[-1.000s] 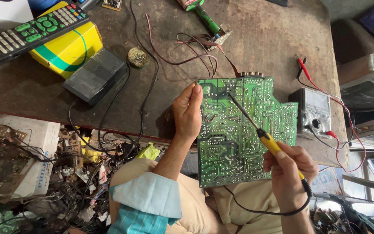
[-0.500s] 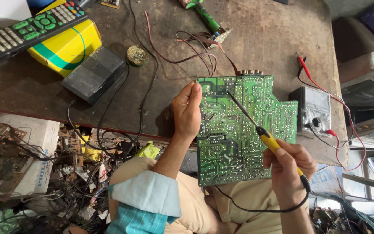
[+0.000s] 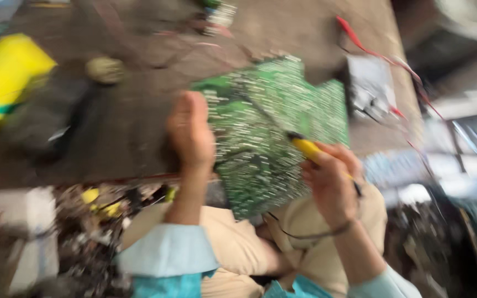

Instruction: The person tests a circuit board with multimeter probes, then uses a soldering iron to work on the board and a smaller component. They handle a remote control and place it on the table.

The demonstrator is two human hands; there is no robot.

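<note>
The view is heavily blurred by motion. A green circuit board [image 3: 274,129] lies solder side up, tilted over the bench edge and my lap. My left hand [image 3: 190,132] holds its left edge. My right hand [image 3: 331,179] grips a yellow-handled soldering iron [image 3: 306,147] whose dark tip points up-left onto the board. A thin dark cord runs from the handle around my right wrist.
A brown workbench [image 3: 139,127] carries a yellow box [image 3: 4,77], a dark box [image 3: 42,124] beside it, a small round object [image 3: 105,69] and a grey meter [image 3: 372,85] with red leads [image 3: 360,41]. Clutter of wires and scrap fills the lower left [image 3: 84,243].
The camera has swung and moved closer, so everything looks larger and smeared. My right hand with the iron has come up nearer the board's lower right. My left hand stays on the board's edge.
</note>
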